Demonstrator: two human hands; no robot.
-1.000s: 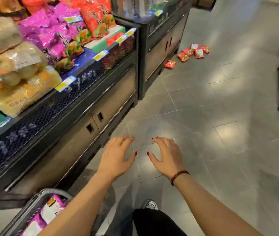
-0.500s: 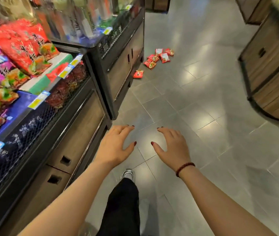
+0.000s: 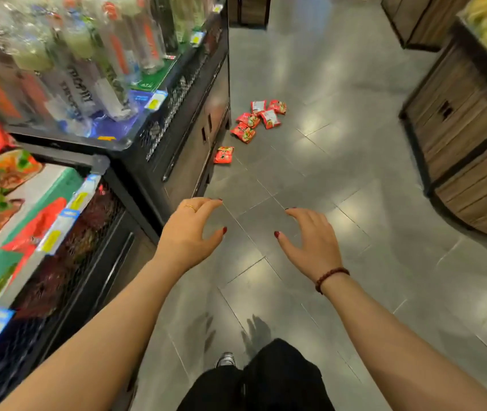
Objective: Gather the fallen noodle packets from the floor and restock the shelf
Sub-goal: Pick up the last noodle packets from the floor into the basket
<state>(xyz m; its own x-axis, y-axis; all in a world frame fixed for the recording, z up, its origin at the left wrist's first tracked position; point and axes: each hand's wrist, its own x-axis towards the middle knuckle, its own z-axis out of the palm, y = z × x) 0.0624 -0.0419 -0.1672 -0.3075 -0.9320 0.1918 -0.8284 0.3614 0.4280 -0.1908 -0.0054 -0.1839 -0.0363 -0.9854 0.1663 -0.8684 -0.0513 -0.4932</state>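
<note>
Both hands, left hand (image 3: pixel 187 232) and right hand (image 3: pixel 310 241), reach forward empty, fingers spread; red noodle packets (image 3: pixel 254 120) lie on the floor at twelve o'clock, well apart, roughly equidistant.

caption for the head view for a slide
Empty left hand and right hand held out toward red noodle packets scattered on the grey floor.

Red noodle packets (image 3: pixel 255 120) lie on grey floor (image 3: pixel 340 188) (beside the shelf (image 3: pixel 188 120)), hands empty.
</note>
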